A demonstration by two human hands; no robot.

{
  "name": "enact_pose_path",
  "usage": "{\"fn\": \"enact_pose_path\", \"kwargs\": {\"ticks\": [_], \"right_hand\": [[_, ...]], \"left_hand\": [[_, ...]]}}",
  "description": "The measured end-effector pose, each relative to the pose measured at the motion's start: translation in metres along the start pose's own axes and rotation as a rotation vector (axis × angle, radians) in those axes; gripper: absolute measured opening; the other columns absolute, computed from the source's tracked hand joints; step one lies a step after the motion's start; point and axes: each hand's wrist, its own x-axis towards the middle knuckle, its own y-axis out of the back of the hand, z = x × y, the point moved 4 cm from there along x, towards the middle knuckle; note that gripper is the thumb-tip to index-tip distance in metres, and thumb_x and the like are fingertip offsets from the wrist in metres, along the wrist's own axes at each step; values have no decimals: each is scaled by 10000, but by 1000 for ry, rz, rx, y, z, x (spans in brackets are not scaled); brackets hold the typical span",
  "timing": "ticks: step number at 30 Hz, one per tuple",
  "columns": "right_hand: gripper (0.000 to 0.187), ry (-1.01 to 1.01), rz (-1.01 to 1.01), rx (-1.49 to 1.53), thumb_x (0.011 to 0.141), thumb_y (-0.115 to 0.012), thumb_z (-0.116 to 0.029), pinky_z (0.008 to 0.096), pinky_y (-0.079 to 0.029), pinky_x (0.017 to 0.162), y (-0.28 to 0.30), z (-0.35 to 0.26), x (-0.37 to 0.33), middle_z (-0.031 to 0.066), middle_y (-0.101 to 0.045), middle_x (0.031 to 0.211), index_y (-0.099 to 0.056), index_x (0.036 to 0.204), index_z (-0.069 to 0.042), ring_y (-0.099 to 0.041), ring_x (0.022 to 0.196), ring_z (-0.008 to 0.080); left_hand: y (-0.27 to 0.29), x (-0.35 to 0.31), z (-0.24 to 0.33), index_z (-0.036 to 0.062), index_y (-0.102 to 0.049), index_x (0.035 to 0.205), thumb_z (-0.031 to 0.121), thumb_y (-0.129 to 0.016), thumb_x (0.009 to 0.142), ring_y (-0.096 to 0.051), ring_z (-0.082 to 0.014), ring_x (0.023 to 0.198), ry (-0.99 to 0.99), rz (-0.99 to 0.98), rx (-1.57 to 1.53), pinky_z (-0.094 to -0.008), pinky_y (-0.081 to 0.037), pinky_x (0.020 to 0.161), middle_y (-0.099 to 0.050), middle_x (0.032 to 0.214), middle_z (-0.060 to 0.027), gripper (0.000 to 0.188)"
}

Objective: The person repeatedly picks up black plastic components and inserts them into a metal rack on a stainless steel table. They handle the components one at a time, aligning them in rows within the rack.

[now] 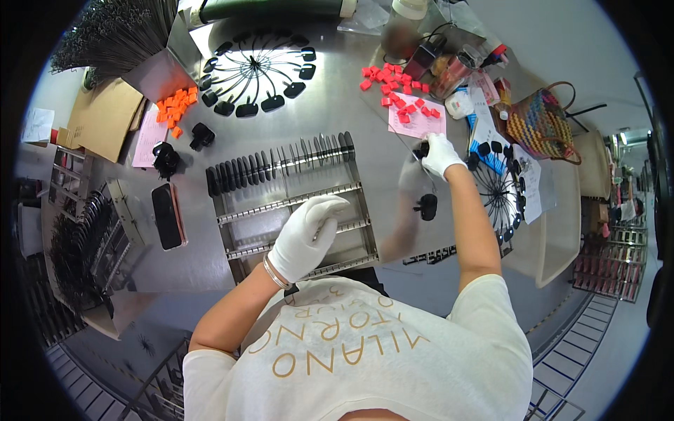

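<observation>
My right hand (442, 156), in a white glove, is closed on a small black-headed piece (421, 149) with a thin wire. Just below it lies another black rectangular-headed wire piece (426, 206); a thin wire runs up from it toward the hand. My left hand (305, 237), also gloved, hovers over the lower part of a slotted metal rack (288, 194). Its fingers bend loosely, the thumb stands apart from them, and nothing shows between. Along the rack's far bar stands a row of black flat-headed pieces (242, 170).
Small red blocks (404, 112) lie on and around pink paper; orange blocks (175, 109) lie at the left. Black-headed wires form rings at the back (247, 110) and right (496, 189). A phone (167, 216) lies left of the rack. Jars and a woven bag (540, 123) stand at the far right.
</observation>
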Motion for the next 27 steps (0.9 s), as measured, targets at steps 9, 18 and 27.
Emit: {"fn": "enact_pose_path", "kwargs": {"ticks": [9,18,27], "right_hand": [[459,54,-16,-25,849,-696,-167,490,-501,1087,-2,1,-5,221,-562,1393,-615,1295,-94,-558,1305,442],[378,-85,67,840,757,-699,-51,337,-554,704,11,23,-19,95,-650,929,-596,1115,11,-649,798,172],[776,1016,30,614,736,-889,-198,453,-522,1015,57,-219,-188,167,-634,1252,-545,1412,-38,-614,1188,367]], "left_hand": [[-14,-11,7,15,-654,1227,-79,-577,945,-688,-331,1073,36,-19,-49,-389,-561,939,-685,1190,-158,307],[-43,3,4,-7,-622,1328,12,-526,1046,-687,-223,1094,446,-233,-372,-356,-551,976,-695,1197,-95,298],[4,-10,0,0,-634,1199,500,-706,987,-729,-180,882,877,-443,-651,-340,-570,882,-752,912,-106,548]]}}
